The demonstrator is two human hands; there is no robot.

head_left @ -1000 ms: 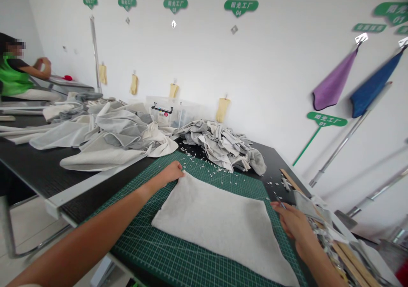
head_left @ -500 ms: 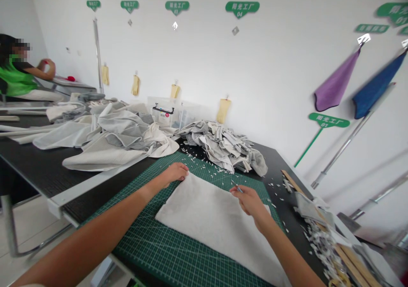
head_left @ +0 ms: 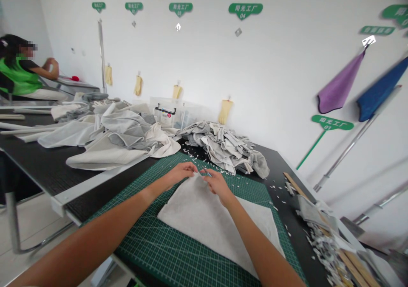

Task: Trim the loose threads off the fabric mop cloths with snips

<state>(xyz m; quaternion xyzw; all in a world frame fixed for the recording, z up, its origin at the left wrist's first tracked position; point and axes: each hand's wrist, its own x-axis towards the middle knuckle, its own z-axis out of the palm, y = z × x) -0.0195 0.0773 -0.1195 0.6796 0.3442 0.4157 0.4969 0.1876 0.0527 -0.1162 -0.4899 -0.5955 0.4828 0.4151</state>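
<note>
Open mat (head_left: 143, 236) flanks the cloth (head_left: 193, 212) (left hand (head_left: 181, 171) pinching corner).

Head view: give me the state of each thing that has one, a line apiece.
White cloth: spread on the mat
Mat: flat
Left hand: pinching the white cloth's corner
Right hand: closed on a tool
Tool: held beside that corner
Left pile: loosely heaped
Right pile: crumpled
Scraps: scattered
Gloves: hanging
Purple cloth: hanging
Blue cloth: hanging
Box: upright, lid unclear

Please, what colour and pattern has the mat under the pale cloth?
The mat is green with a pale grid, as the head view shows.
</note>
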